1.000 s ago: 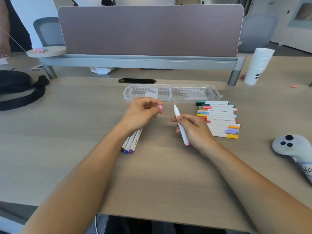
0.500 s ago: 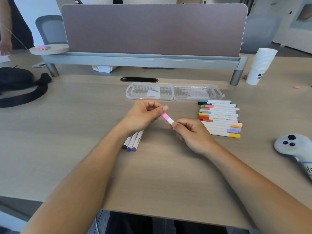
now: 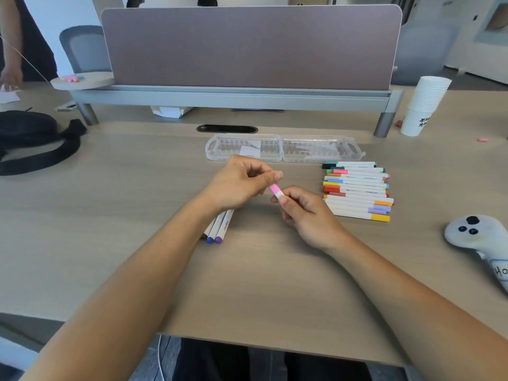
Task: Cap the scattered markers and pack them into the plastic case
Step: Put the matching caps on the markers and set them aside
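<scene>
Marker looks light and stiff, clamped in the right grip. Pink cap pinched in the left grip; hold close behind it.

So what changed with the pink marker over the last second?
The left hand brought the pink cap onto the marker held in the right hand; the tip, bare before, is now covered. The marker row, three loose markers and open case stayed put.
</scene>
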Action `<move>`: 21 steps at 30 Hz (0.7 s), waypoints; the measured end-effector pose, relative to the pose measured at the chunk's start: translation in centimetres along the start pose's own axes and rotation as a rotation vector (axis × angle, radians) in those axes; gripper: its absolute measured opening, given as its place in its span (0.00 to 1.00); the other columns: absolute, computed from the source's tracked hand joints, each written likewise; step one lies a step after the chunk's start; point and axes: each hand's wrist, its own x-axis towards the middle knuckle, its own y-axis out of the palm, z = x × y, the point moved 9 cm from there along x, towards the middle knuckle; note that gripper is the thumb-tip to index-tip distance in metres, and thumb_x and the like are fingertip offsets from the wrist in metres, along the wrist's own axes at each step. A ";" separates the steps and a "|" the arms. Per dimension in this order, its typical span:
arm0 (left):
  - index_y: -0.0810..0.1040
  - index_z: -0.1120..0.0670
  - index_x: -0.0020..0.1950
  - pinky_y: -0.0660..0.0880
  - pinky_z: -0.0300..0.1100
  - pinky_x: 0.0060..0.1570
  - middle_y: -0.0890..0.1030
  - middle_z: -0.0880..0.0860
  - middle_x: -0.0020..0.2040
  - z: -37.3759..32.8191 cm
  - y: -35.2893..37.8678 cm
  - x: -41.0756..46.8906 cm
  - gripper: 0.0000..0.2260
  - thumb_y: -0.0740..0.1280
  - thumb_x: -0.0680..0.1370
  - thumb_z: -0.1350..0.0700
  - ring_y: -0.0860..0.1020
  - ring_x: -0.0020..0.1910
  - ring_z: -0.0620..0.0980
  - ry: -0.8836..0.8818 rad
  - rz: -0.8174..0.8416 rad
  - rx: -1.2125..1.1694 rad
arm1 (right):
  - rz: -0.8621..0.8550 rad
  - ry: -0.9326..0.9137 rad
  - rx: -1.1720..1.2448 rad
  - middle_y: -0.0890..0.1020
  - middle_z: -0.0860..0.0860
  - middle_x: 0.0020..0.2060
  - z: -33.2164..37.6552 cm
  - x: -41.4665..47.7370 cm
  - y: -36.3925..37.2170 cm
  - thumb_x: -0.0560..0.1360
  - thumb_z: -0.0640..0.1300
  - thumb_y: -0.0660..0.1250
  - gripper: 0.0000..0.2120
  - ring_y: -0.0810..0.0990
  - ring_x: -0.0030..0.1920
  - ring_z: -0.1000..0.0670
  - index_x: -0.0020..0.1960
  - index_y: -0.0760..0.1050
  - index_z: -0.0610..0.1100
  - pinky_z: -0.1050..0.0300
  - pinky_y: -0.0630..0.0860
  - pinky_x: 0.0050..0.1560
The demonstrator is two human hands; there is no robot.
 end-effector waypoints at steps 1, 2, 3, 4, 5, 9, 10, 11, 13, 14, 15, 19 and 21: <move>0.81 0.58 0.39 0.66 0.31 0.27 0.74 0.52 0.28 -0.2 -0.4 0.0 0.12 0.68 0.80 0.52 0.68 0.25 0.42 -0.021 0.001 0.020 | 0.002 0.019 0.044 0.73 0.58 0.28 0.1 0.0 0.4 0.82 0.45 0.60 0.09 0.68 0.30 0.55 0.49 0.77 0.43 0.65 0.65 0.32; 0.81 0.59 0.42 0.68 0.32 0.29 0.76 0.51 0.29 -0.2 -1.1 0.0 0.15 0.66 0.80 0.49 0.71 0.25 0.42 -0.062 -0.007 0.058 | -0.001 0.039 0.078 0.73 0.57 0.28 0.2 0.1 0.7 0.83 0.43 0.59 0.09 0.68 0.29 0.55 0.48 0.76 0.45 0.64 0.65 0.31; 0.80 0.58 0.44 0.69 0.34 0.31 0.78 0.50 0.31 0.1 -1.9 -0.1 0.17 0.64 0.81 0.45 0.73 0.26 0.42 -0.117 -0.025 0.125 | -0.014 0.060 0.100 0.72 0.57 0.28 0.2 0.1 0.8 0.83 0.42 0.58 0.09 0.68 0.28 0.55 0.47 0.75 0.46 0.63 0.65 0.31; 0.80 0.56 0.45 0.70 0.36 0.32 0.79 0.49 0.32 0.4 -2.9 -0.2 0.18 0.63 0.80 0.42 0.76 0.28 0.42 -0.174 -0.057 0.239 | -0.032 0.084 0.121 0.72 0.56 0.28 0.3 0.1 0.7 0.83 0.40 0.58 0.09 0.67 0.28 0.54 0.46 0.74 0.45 0.61 0.65 0.31; 0.80 0.55 0.45 0.69 0.38 0.33 0.79 0.47 0.34 0.7 -3.9 -0.4 0.17 0.64 0.80 0.42 0.77 0.30 0.42 -0.221 -0.086 0.403 | -0.051 0.108 0.141 0.71 0.54 0.28 0.3 0.1 0.5 0.83 0.40 0.58 0.09 0.67 0.28 0.54 0.45 0.72 0.44 0.59 0.65 0.31; 0.79 0.53 0.53 0.67 0.40 0.40 0.77 0.50 0.47 2.6 -3.6 -1.9 0.11 0.66 0.78 0.46 0.77 0.50 0.53 -0.351 0.042 1.062 | -0.157 0.181 0.234 0.70 0.49 0.29 0.5 -0.5 -1.3 0.80 0.38 0.60 0.10 0.65 0.26 0.52 0.40 0.67 0.44 0.58 0.66 0.28; 0.78 0.53 0.53 0.68 0.41 0.39 0.76 0.51 0.47 3.4 -3.1 -2.1 0.12 0.67 0.77 0.46 0.76 0.49 0.54 -0.370 0.072 1.121 | -0.183 0.185 0.263 0.70 0.49 0.28 0.6 -0.6 -1.7 0.81 0.38 0.60 0.11 0.65 0.25 0.52 0.39 0.68 0.44 0.59 0.66 0.27; 0.77 0.53 0.51 0.68 0.42 0.37 0.74 0.52 0.43 4.1 -2.8 -2.2 0.11 0.67 0.75 0.47 0.75 0.46 0.55 -0.389 0.082 1.154 | -0.205 0.190 0.290 0.70 0.49 0.27 0.7 -0.7 -2.0 0.81 0.38 0.61 0.12 0.65 0.24 0.52 0.39 0.68 0.43 0.60 0.66 0.26; 0.70 0.50 0.44 0.70 0.43 0.36 0.68 0.51 0.37 4.6 -2.4 -2.3 0.08 0.67 0.75 0.49 0.73 0.42 0.54 -0.399 0.078 1.188 | -0.235 0.202 0.338 0.70 0.49 0.26 0.9 -0.8 -2.2 0.81 0.39 0.61 0.13 0.65 0.24 0.52 0.37 0.69 0.43 0.60 0.65 0.25; 0.66 0.49 0.43 0.71 0.44 0.37 0.66 0.51 0.37 4.8 -2.2 -2.4 0.09 0.67 0.75 0.51 0.73 0.42 0.54 -0.411 0.077 1.189 | -0.241 0.207 0.348 0.70 0.48 0.25 0.9 -0.9 -2.3 0.81 0.39 0.61 0.15 0.65 0.24 0.51 0.34 0.69 0.43 0.60 0.65 0.26; 0.65 0.50 0.43 0.72 0.44 0.37 0.66 0.51 0.37 4.8 -2.0 -2.5 0.10 0.67 0.75 0.52 0.73 0.42 0.54 -0.421 0.070 1.177 | -0.241 0.210 0.348 0.70 0.48 0.25 0.9 -0.9 -2.3 0.80 0.40 0.61 0.19 0.65 0.24 0.51 0.31 0.69 0.43 0.59 0.66 0.27; 0.75 0.53 0.57 0.72 0.43 0.37 0.73 0.52 0.42 4.6 -1.6 -2.3 0.16 0.67 0.72 0.46 0.76 0.45 0.54 -0.432 0.044 1.117 | -0.217 0.256 0.315 0.73 0.45 0.24 0.4 -1.0 -1.9 0.80 0.44 0.63 0.27 0.68 0.24 0.50 0.21 0.70 0.45 0.53 0.70 0.34; 0.80 0.55 0.49 0.72 0.43 0.37 0.77 0.53 0.42 4.2 -1.5 -2.0 0.16 0.68 0.71 0.44 0.78 0.45 0.53 -0.426 -0.011 0.958 | -0.218 0.292 0.316 0.77 0.44 0.27 -0.1 -0.9 -1.8 0.80 0.46 0.63 0.26 0.72 0.25 0.50 0.23 0.73 0.45 0.52 0.73 0.35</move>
